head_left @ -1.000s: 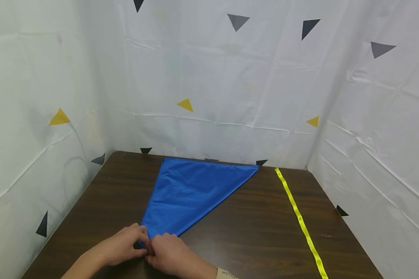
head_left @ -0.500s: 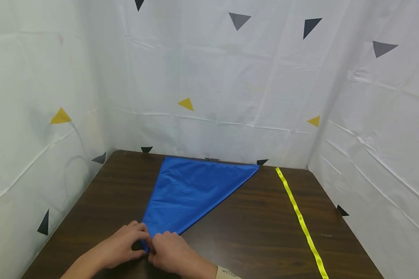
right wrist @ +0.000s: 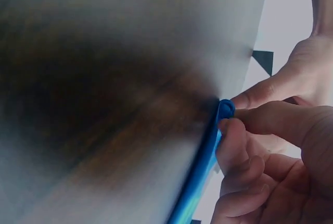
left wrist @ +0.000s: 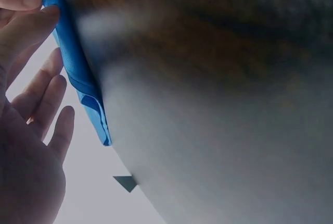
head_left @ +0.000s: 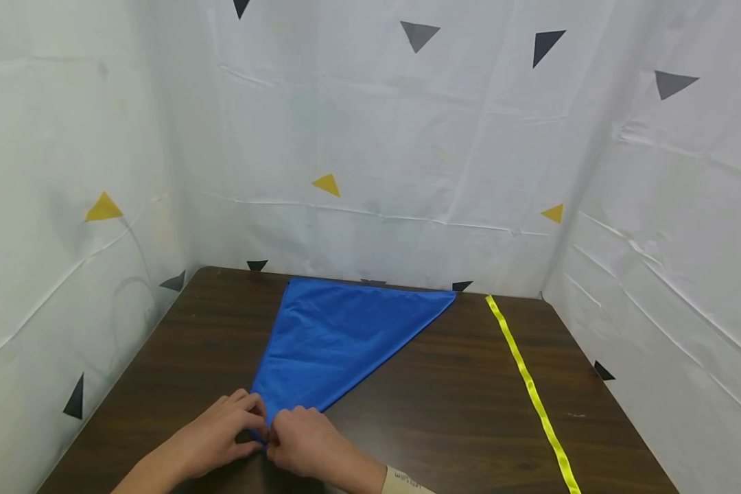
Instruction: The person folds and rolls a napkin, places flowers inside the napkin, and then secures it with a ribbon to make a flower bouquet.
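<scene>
A blue cloth [head_left: 339, 336], folded into a triangle, lies flat on the dark wooden table with one corner pointing towards me. At that near corner my left hand [head_left: 222, 432] pinches the fabric between thumb and fingertip, its other fingers spread loosely. My right hand [head_left: 309, 442] grips the same corner just beside it, fingers curled in. In the right wrist view the end of the cloth [right wrist: 226, 108] shows as a small tight roll between the fingertips. From the left wrist, the cloth [left wrist: 78, 67] appears edge-on, with a loose fold towards its far end.
A bright yellow ribbon [head_left: 534, 394] runs lengthwise down the right side of the table [head_left: 444, 412]. White sheets [head_left: 377, 123] with black, grey and yellow triangles stand at the back and both sides. A tan band [head_left: 401, 482] is round the right wrist.
Both hands have shifted slightly right and away from me along the near corner, their fingers still working at the fabric. The rest of the cloth and the ribbon lie as before.
</scene>
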Motion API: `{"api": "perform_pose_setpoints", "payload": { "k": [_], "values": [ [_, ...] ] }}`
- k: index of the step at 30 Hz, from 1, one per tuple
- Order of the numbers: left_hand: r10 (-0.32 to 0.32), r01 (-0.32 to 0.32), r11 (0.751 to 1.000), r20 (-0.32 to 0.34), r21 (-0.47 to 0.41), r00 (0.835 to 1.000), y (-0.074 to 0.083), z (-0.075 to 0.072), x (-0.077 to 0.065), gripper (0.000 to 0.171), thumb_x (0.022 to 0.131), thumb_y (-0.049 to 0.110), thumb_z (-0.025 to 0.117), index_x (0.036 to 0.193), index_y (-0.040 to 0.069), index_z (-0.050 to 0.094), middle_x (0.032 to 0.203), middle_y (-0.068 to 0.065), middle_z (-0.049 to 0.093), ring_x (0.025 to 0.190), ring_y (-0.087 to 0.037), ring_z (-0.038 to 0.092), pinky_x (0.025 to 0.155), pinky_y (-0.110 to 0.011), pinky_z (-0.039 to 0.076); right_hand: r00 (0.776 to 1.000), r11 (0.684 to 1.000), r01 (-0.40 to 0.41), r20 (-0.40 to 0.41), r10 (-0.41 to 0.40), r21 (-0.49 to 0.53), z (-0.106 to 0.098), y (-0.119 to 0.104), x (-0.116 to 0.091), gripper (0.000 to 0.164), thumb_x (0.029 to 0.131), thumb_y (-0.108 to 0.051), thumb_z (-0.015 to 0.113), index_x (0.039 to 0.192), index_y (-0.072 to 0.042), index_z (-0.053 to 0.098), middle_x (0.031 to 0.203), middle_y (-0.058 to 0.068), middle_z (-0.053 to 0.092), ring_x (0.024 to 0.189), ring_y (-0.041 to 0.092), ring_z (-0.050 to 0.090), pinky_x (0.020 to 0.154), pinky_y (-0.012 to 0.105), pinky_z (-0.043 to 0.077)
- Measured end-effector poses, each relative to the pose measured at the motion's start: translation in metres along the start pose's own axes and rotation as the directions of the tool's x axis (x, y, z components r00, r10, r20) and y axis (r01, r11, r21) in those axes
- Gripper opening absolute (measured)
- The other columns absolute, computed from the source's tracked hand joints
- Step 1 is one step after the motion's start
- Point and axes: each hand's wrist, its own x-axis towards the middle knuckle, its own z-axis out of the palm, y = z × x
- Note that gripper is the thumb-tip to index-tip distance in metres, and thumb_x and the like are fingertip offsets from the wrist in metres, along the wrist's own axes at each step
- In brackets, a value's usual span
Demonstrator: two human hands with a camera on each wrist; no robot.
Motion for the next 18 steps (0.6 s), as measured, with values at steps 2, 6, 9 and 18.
{"api": "perform_pose_setpoints", "payload": {
  "k": [2,6,9,18],
  "values": [
    [-0.006,0.006,1.0,0.005,-0.007,1.0,0.0,0.0,0.001,0.022,0.089,0.022,0.089,0.093,0.041,0.077,0.108,0.022,0.055,0.098,-0.002,0.043,0.08,-0.03,0.041,1.0,1.0,-0.001,-0.01,0.001,-0.011,0.0,0.001,0.001,0.031,0.093,-0.02,0.077,0.065,-0.023,0.064,0.055,-0.011,0.046,0.051,0.008,0.045,0.05,0.025,0.039],
    [-0.013,0.013,1.0,0.013,-0.012,1.0,0.0,0.0,0.0,0.022,0.089,0.023,0.089,0.094,0.041,0.079,0.109,0.023,0.055,0.098,-0.001,0.043,0.08,-0.03,0.042,0.999,0.999,0.014,-0.049,-0.017,-0.051,0.003,0.0,0.003,0.025,0.092,-0.022,0.079,0.071,-0.024,0.066,0.06,-0.013,0.052,0.056,0.006,0.049,0.053,0.025,0.042],
    [-0.014,0.014,1.0,0.016,-0.009,1.0,0.0,0.0,0.0,0.022,0.09,0.023,0.088,0.096,0.042,0.08,0.109,0.023,0.056,0.099,-0.001,0.044,0.08,-0.031,0.043,0.997,0.995,0.023,-0.076,-0.031,-0.102,0.005,-0.003,0.002,0.03,0.091,-0.025,0.081,0.069,-0.025,0.061,0.061,-0.012,0.053,0.057,0.006,0.05,0.054,0.026,0.043],
    [-0.034,0.035,0.999,0.035,-0.019,0.999,-0.001,0.002,0.003,0.023,0.093,0.021,0.085,0.096,0.043,0.077,0.104,0.025,0.054,0.096,-0.001,0.044,0.079,-0.029,0.042,0.994,0.981,-0.004,-0.109,-0.017,-0.194,0.002,-0.011,0.0,0.038,0.091,-0.034,0.085,0.067,-0.022,0.059,0.061,-0.008,0.056,0.058,0.008,0.054,0.054,0.029,0.046]
  ]
}}
